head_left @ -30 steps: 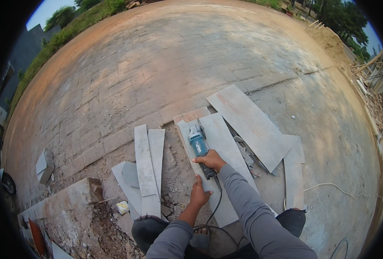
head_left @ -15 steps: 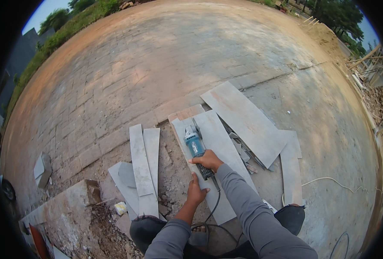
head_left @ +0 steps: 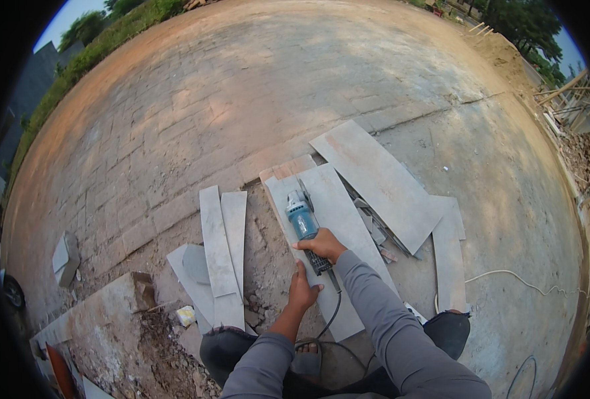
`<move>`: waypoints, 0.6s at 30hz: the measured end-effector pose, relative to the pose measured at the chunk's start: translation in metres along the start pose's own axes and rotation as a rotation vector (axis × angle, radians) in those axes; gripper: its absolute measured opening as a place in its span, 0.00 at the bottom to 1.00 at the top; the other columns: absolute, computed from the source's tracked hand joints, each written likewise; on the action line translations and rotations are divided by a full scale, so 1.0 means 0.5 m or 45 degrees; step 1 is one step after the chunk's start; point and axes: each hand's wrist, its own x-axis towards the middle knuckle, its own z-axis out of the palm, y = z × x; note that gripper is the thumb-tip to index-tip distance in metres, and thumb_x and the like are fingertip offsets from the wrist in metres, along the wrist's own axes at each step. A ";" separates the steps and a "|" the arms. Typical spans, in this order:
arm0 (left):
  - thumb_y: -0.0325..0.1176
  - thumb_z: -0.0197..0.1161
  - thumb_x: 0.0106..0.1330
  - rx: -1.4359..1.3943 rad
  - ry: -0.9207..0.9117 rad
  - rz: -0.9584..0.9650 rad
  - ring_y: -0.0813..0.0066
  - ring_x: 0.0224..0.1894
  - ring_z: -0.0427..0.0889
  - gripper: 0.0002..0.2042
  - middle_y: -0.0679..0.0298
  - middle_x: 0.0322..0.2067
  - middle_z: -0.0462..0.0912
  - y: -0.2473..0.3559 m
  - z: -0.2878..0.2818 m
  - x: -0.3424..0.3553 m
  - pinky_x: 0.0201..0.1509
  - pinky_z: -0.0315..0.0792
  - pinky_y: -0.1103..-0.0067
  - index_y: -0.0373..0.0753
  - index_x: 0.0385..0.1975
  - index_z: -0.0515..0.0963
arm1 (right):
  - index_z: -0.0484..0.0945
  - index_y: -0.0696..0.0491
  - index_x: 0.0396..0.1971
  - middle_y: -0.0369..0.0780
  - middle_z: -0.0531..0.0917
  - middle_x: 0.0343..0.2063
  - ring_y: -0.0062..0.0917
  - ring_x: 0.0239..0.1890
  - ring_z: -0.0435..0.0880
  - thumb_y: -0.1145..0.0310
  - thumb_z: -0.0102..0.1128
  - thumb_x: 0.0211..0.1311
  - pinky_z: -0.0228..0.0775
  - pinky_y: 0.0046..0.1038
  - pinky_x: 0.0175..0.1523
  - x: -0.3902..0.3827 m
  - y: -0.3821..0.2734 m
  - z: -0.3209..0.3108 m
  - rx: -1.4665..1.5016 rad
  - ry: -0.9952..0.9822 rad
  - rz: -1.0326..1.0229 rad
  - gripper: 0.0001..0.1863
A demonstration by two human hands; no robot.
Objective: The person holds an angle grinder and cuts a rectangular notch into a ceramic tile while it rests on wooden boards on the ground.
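Note:
A teal angle grinder lies along a long grey tile, with its silver head and thin disc toward the tile's far end. My right hand is wrapped round the grinder's body from the right. Just nearer to me, my left hand grips the tile's left edge, thumb on top; its other fingers are partly hidden. The disc stands on edge at the tile's surface, and a thin line runs beyond it. From the grinder's rear a dark cord drops toward my feet.
Narrow tile strips lie to the left. At the right are a broad tile, tile scraps and another strip. A concrete block sits far left. A pale cable crosses the ground at right.
The grinder has shifted slightly toward me along the tile, with my right hand still round it. My left hand stays at the tile's edge. The whole view has moved a little.

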 end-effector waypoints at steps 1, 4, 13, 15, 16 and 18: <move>0.34 0.74 0.51 -0.013 -0.003 -0.004 0.49 0.51 0.76 0.54 0.40 0.50 0.73 0.001 -0.001 0.000 0.53 0.71 0.68 0.23 0.69 0.37 | 0.79 0.70 0.34 0.51 0.83 0.32 0.33 0.31 0.83 0.54 0.80 0.35 0.73 0.30 0.37 -0.002 0.002 0.000 0.004 0.000 -0.006 0.34; 0.34 0.74 0.51 -0.049 -0.005 -0.011 0.49 0.51 0.76 0.55 0.40 0.50 0.73 0.003 -0.001 0.000 0.54 0.71 0.68 0.23 0.69 0.37 | 0.79 0.71 0.34 0.51 0.83 0.33 0.34 0.32 0.83 0.54 0.79 0.35 0.73 0.30 0.37 -0.008 0.008 0.000 0.016 -0.004 -0.017 0.35; 0.34 0.75 0.50 -0.035 0.017 -0.032 0.49 0.50 0.77 0.54 0.41 0.49 0.73 0.006 -0.004 -0.001 0.53 0.71 0.68 0.23 0.69 0.39 | 0.80 0.63 0.38 0.44 0.83 0.34 0.28 0.33 0.81 0.59 0.78 0.40 0.73 0.27 0.40 -0.029 0.011 0.000 -0.026 -0.038 0.054 0.28; 0.34 0.75 0.50 -0.041 0.012 -0.045 0.49 0.50 0.77 0.54 0.41 0.49 0.73 0.011 -0.006 0.001 0.53 0.72 0.68 0.23 0.69 0.39 | 0.80 0.63 0.38 0.44 0.83 0.34 0.28 0.33 0.81 0.60 0.78 0.40 0.73 0.27 0.40 -0.031 0.016 -0.003 -0.032 -0.039 0.054 0.28; 0.33 0.74 0.51 -0.058 -0.026 -0.072 0.48 0.52 0.75 0.54 0.40 0.51 0.72 0.017 -0.009 0.002 0.55 0.71 0.68 0.25 0.69 0.38 | 0.80 0.64 0.38 0.44 0.83 0.33 0.28 0.33 0.81 0.60 0.78 0.41 0.73 0.27 0.40 -0.031 0.019 -0.005 -0.032 -0.034 0.054 0.28; 0.33 0.73 0.53 -0.093 -0.098 -0.130 0.46 0.57 0.72 0.54 0.40 0.55 0.69 0.028 -0.019 0.001 0.60 0.68 0.68 0.29 0.70 0.36 | 0.79 0.64 0.37 0.44 0.83 0.33 0.28 0.32 0.81 0.60 0.78 0.41 0.73 0.27 0.39 -0.035 0.020 -0.006 -0.031 -0.028 0.054 0.27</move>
